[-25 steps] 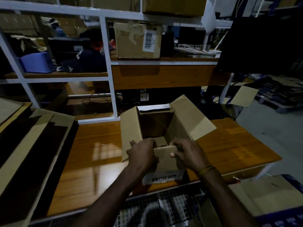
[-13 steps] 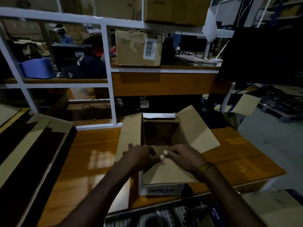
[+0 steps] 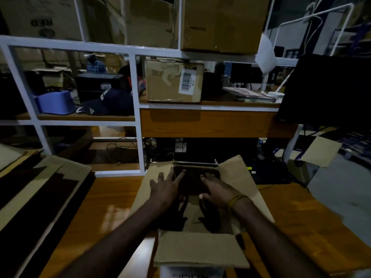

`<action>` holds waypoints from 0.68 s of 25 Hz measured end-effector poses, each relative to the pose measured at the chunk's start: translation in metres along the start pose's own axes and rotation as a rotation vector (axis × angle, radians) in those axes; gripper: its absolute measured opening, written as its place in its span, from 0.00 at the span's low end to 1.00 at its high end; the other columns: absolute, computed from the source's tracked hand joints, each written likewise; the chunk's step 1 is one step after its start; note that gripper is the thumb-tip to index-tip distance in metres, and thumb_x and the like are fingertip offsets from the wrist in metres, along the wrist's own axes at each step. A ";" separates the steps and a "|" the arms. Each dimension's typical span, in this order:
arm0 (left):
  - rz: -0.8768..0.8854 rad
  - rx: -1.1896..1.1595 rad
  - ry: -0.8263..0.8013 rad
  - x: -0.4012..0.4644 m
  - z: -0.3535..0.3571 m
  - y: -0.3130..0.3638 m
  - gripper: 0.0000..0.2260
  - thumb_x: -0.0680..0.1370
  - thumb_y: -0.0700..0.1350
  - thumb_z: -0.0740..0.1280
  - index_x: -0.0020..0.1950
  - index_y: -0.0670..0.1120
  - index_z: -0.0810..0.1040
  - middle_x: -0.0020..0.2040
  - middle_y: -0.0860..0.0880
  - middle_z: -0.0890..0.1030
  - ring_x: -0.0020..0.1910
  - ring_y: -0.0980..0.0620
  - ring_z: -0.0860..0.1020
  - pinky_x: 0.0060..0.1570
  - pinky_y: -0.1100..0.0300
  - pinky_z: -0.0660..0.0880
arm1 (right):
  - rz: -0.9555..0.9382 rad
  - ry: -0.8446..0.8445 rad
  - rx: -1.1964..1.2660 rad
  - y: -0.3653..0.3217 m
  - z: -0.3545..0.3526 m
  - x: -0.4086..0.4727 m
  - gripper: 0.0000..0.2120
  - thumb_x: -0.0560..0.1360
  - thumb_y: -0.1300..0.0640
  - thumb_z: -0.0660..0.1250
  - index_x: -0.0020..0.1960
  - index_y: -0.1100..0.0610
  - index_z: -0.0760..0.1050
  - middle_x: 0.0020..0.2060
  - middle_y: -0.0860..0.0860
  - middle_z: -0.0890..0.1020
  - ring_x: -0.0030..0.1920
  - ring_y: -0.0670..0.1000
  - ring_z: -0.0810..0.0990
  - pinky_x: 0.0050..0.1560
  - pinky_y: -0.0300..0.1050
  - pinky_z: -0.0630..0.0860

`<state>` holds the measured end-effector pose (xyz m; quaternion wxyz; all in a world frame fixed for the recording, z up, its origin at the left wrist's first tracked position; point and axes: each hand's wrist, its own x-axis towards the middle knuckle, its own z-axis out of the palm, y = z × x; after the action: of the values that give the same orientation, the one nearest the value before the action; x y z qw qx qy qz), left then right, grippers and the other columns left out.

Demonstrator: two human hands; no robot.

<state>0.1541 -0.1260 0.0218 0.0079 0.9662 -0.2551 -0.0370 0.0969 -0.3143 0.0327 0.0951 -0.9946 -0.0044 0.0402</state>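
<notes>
- The cardboard box (image 3: 200,249) stands on the table (image 3: 104,207) right in front of me, its top open. The near flap is folded out towards me and the side flaps are splayed left and right.
- Both my hands are over the box's opening, fingers straight and spread, gripping nothing. My left hand (image 3: 166,187) is at the left flap's inner edge and my right hand (image 3: 216,189) is above the middle.
- The inside of the box is in shadow, so I cannot tell whether anything lies in it.
- Left of the box lies a stack of flattened cardboard (image 3: 40,193).
- Beyond the box, on the white-framed shelf (image 3: 208,106), sits a closed labelled carton (image 3: 166,81).
- Further left of that carton are a dark cap (image 3: 94,109) and a blue tub (image 3: 55,102).
- Above the carton, large cartons (image 3: 220,23) fill the top shelf.
</notes>
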 end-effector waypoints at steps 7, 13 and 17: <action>-0.137 0.087 0.202 0.046 -0.019 0.014 0.41 0.80 0.47 0.63 0.76 0.60 0.31 0.79 0.46 0.32 0.62 0.37 0.72 0.37 0.52 0.72 | 0.036 0.137 -0.134 0.039 -0.008 0.043 0.44 0.76 0.46 0.68 0.80 0.49 0.43 0.79 0.52 0.36 0.77 0.61 0.52 0.72 0.57 0.63; -0.231 0.151 0.158 0.082 -0.016 0.024 0.41 0.80 0.48 0.63 0.77 0.59 0.33 0.66 0.39 0.71 0.44 0.45 0.77 0.27 0.56 0.65 | 0.088 0.192 -0.260 0.071 -0.007 0.074 0.41 0.76 0.46 0.69 0.79 0.49 0.47 0.80 0.52 0.45 0.73 0.63 0.59 0.67 0.60 0.64; -0.275 0.130 0.213 0.099 -0.009 0.031 0.33 0.81 0.48 0.62 0.79 0.56 0.47 0.59 0.41 0.72 0.44 0.47 0.74 0.32 0.56 0.69 | 0.044 0.168 -0.329 0.084 -0.006 0.095 0.40 0.75 0.43 0.68 0.79 0.48 0.49 0.78 0.53 0.54 0.73 0.63 0.59 0.67 0.59 0.63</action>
<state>0.2255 -0.2024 0.0247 -0.0330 0.9888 -0.1205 0.0812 0.1924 -0.3963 0.0149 -0.0696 -0.9965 0.0188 -0.0423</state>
